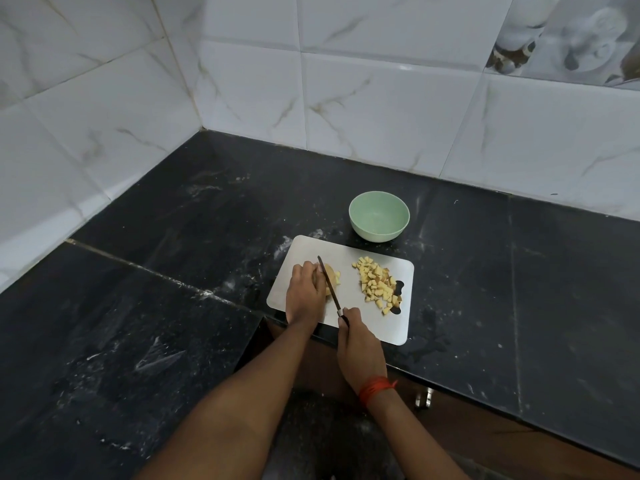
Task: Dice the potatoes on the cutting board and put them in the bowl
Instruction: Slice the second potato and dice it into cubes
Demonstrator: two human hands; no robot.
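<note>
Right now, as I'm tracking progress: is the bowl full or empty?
Empty: the bowl shows only its bare green inside, and the dice lie heaped on the board.

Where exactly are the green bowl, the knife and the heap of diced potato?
green bowl (pixel 379 235), head view, on its outer front wall.
knife (pixel 330 285), head view, on the middle of its blade.
diced potato (pixel 375 284), head view, middle of the heap.

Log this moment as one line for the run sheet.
phase: dicing | left hand: holds potato piece on cutting board | right hand: grips knife | diced pile: on cutting board | bowl: empty
</note>
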